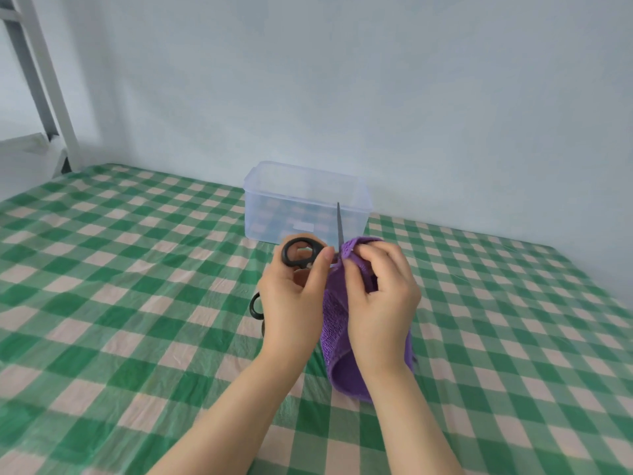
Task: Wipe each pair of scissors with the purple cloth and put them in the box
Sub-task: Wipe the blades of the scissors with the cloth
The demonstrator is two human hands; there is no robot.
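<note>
My left hand (294,299) grips a pair of black-handled scissors (301,252) by the handle, raised above the table with the grey blade tip pointing up in front of the box. My right hand (380,296) pinches the purple cloth (337,323) around the lower part of the blade; the cloth hangs down between and below my hands. A clear plastic box (306,204), open and seemingly empty, stands just behind my hands near the wall. Another black handle loop (256,307) shows on the table, mostly hidden behind my left hand.
The table carries a green, white and pink checked cloth (120,269) and meets a pale wall at the back. A white metal frame (41,80) stands at the far left corner.
</note>
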